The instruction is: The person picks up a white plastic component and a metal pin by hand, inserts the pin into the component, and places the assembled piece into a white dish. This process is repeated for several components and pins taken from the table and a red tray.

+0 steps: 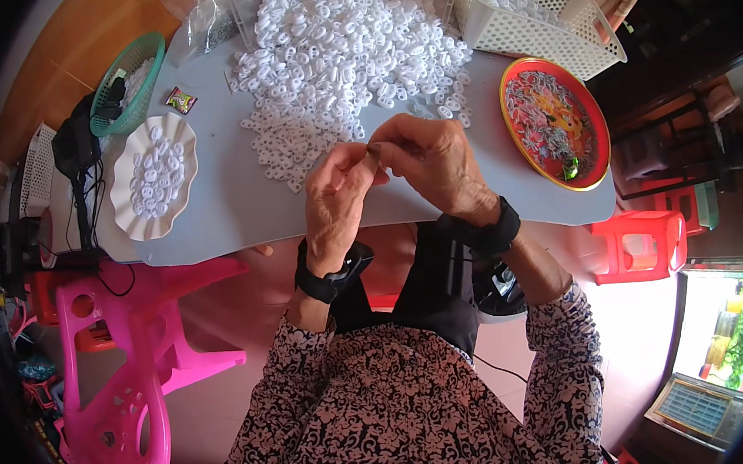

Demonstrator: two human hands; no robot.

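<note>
Both hands meet above the near edge of the grey table (225, 212). My left hand (338, 186) is closed, fingertips pinched together. My right hand (438, 163) comes in from the right, thumb and forefinger pinched against the left fingertips. Whatever sits between them is too small or too covered to make out. Just beyond the hands spreads a big heap of small white plastic oval pieces (342, 46). Flatter white pieces (295, 143) lie at its near side, close to my left hand. Each wrist wears a black strap.
A scalloped white dish (122, 182) with white pieces stands left, near a green basket (145, 96) and a small wrapped packet (180, 100). To the right are a red tray (603, 150) of small grey pieces and a white perforated basket (526, 39). A pink chair (163, 329) stands lower left.
</note>
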